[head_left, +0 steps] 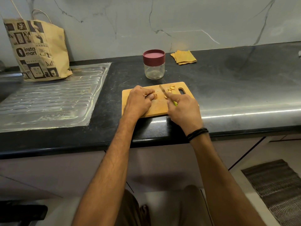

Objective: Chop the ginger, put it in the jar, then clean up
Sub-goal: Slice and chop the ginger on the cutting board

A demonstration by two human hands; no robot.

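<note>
Head view, frame centre: left hand (138, 100) curled on ginger piece (155, 95); right hand (184, 110) grips knife (163, 91); cutting board (158, 106); lidded jar (154, 64) behind.

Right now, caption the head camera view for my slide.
Left hand holds ginger on the cutting board; right hand grips the knife; lidded jar behind.

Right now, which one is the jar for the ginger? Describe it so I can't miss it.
On the black countertop, look just behind the wooden cutting board. The jar stands there upright, beside a folded mustard-yellow cloth on its right. It is the only clear glass thing, short and round, with a maroon lid on.
</note>
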